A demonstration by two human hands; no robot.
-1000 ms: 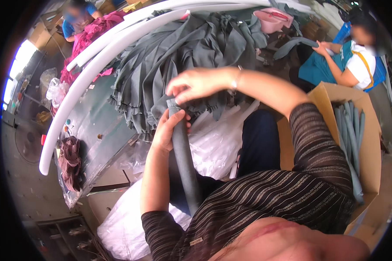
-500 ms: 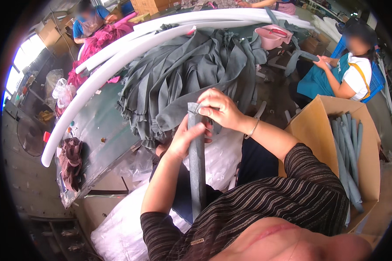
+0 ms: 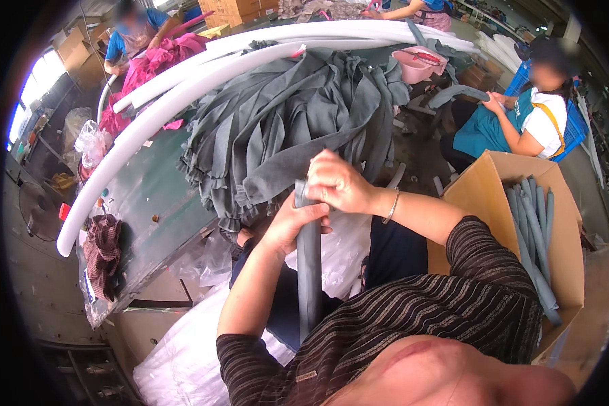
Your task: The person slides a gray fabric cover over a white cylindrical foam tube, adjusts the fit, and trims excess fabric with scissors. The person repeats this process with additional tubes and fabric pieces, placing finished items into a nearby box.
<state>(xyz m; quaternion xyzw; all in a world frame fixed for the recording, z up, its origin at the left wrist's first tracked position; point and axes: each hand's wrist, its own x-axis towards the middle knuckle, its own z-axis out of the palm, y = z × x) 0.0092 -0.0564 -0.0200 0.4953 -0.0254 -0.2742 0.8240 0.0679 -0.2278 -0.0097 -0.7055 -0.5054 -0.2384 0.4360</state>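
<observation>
A long grey fabric-covered tube stands upright in front of my chest. My left hand wraps around its upper part. My right hand grips the grey fabric at the tube's top end. Just behind both hands, a heap of grey fabric sleeves lies on the green table.
Long white foam tubes curve across the table. An open cardboard box at my right holds several finished grey tubes. A seated person works behind it; another person handles pink fabric. White plastic bags lie below.
My right hand came down from the fabric heap onto the tube's top end. The tube has swung from leaning to nearly upright, with my left hand staying on it.
</observation>
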